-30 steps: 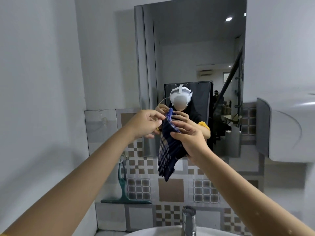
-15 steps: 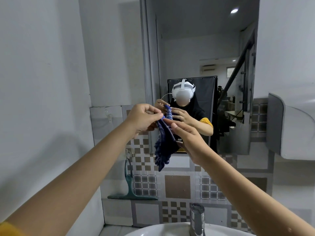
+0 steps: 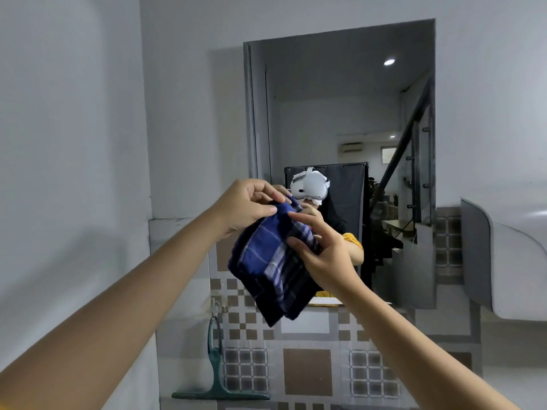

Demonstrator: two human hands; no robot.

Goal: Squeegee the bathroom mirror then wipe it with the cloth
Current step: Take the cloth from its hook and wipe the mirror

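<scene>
Pinching the top corner of the folded blue plaid cloth (image 3: 270,261), the left hand (image 3: 247,207) held it up before the mirror (image 3: 340,113), while the right hand (image 3: 324,253) gripped its right edge between thumb and fingers. Below, the green squeegee (image 3: 217,377) stood against the tiled wall (image 3: 307,368), well apart from both hands.

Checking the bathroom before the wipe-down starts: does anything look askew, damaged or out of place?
Nothing stands out. The squeegee hangs from a wall hook below the mirror, and both hands hold the blue checked cloth up before the glass.
</scene>
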